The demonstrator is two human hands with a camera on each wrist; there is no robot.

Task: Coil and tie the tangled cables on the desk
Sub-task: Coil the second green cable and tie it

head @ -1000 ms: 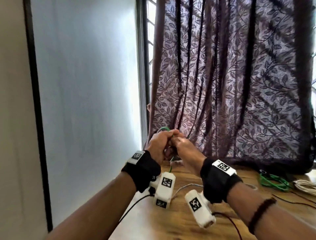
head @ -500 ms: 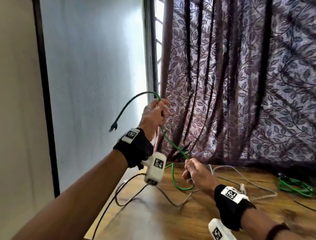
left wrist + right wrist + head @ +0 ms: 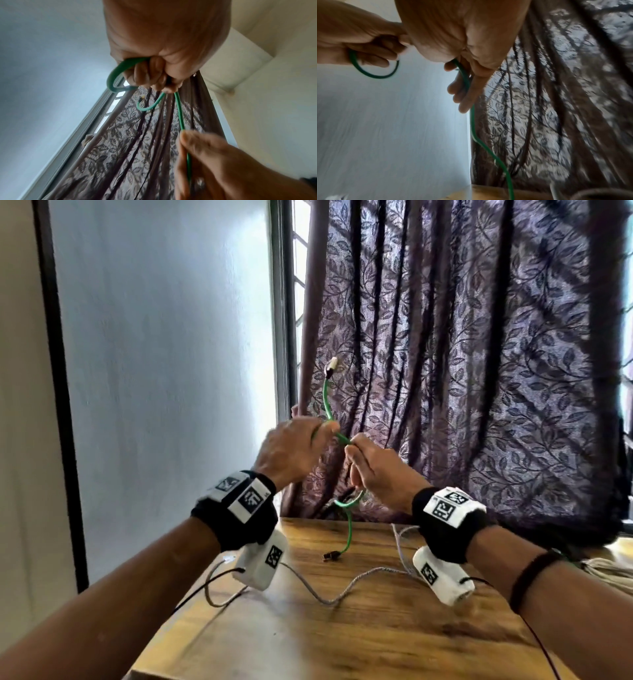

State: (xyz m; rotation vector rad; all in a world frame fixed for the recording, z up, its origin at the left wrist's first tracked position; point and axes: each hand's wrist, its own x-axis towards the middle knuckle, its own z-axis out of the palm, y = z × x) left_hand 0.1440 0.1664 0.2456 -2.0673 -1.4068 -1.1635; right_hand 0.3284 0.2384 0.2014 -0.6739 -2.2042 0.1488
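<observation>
Two hands raised above wooden desk [image 3: 359, 638]: left hand [image 3: 291, 453] fisted round looped green cable [image 3: 327, 398]; right hand [image 3: 376, 470] pinching same cable just beside. Leaf-patterned curtain [image 3: 479, 371] behind.

Two hands: the left hand [image 3: 291, 451] and the right hand [image 3: 376, 470]. One green cable [image 3: 327, 402] with two plug ends. One grey braided cable [image 3: 329, 599] on one table [image 3: 359, 638]. Two white wrist cameras, one purple curtain [image 3: 462, 354].
</observation>
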